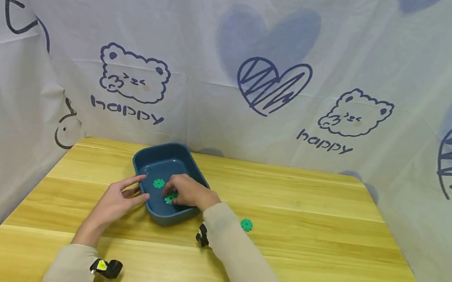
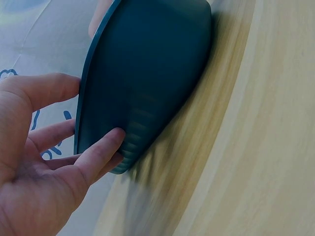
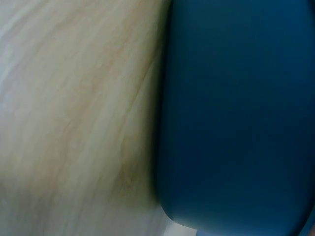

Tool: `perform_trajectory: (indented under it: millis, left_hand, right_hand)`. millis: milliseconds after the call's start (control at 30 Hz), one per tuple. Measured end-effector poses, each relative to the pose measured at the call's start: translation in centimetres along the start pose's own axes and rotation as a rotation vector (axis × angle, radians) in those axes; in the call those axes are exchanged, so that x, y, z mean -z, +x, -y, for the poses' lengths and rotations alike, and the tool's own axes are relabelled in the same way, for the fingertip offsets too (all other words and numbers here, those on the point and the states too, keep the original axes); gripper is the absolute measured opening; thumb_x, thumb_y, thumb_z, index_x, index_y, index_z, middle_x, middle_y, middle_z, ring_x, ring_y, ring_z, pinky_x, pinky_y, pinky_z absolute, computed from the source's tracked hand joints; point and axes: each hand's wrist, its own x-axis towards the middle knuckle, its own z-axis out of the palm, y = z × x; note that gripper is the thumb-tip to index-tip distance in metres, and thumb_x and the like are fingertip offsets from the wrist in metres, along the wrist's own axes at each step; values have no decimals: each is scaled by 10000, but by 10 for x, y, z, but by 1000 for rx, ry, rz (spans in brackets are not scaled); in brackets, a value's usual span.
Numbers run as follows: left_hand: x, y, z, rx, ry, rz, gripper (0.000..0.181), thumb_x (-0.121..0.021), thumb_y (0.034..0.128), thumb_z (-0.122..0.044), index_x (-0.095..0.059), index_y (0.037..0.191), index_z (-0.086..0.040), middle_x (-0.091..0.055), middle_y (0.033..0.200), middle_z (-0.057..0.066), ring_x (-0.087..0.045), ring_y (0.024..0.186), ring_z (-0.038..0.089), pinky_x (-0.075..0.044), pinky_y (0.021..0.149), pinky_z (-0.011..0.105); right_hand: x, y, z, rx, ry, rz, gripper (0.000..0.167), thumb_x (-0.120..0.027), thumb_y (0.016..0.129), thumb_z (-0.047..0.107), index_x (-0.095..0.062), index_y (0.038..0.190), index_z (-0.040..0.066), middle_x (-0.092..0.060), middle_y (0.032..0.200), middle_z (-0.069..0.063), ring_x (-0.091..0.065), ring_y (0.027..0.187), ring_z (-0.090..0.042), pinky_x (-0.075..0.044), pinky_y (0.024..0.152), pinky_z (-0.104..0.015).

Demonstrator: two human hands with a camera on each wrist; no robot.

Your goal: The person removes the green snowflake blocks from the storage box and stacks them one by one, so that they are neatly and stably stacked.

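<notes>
Green discs (image 1: 158, 183), three in all, are showing only in the head view: two inside one blue bin (image 1: 162, 220), one lying on the counter (image 1: 319, 248) toward the bin's four o'clock. At eight o'clock, the spread left hand (image 1: 117, 200) is touching the bin, the left wrist view revealing a fingertip (image 2: 117, 134) on its outer wall. The right hand (image 1: 188, 190) is bending its fingers at the inner six-o'clock disc; whether it is pinching, one cannot tell.
</notes>
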Motion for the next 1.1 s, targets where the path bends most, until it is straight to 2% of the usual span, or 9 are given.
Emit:
perform_trajectory:
  millis: [167,400,667,900,1100]
  left_hand:
    - [0,0,1,-5,-8,2,664,-697,998,-224,-411,1577,-67,-249,1687,248,-365,1508,448,-474,1142,444]
    - [0,1,2,-10,-12,5,675,-701,996,-238,-406,1580,-68,-248,1689,245,-366,1507,450,-474,1145,447]
    - [0,1,3,-9,-13,2,673,-701,996,-232,-407,1578,-65,-255,1686,244,-371,1506,446,-484,1139,432]
    - [0,1,3,-10,-12,-3,658,-695,998,-205,-414,1575,-64,-267,1682,246,-376,1503,444,-489,1136,429]
    - [0,1,3,-17,-14,-5,661,-701,994,-207,-416,1572,-55,-267,1679,253,-380,1498,450,-493,1133,425]
  right_hand:
    - [0,-2,1,5,6,1,282,-798,894,62,-787,1170,116,-702,1135,-21,-648,975,-106,-540,883,-159]
    - [2,-2,5,-11,-35,34,318,-800,892,61,-774,1205,107,-714,1147,-19,-653,990,-95,-555,888,-147]
    - [5,-3,10,-54,-59,68,321,-807,900,119,-769,1218,106,-765,1140,-7,-655,989,-94,-582,924,-202]
    - [7,-6,10,-67,-68,55,275,-841,872,160,-791,1142,131,-747,1034,21,-603,927,-100,-562,862,-210]
    - [10,-11,5,-36,-20,13,270,-837,873,179,-786,1127,101,-768,1022,7,-646,863,-62,-570,785,-156]
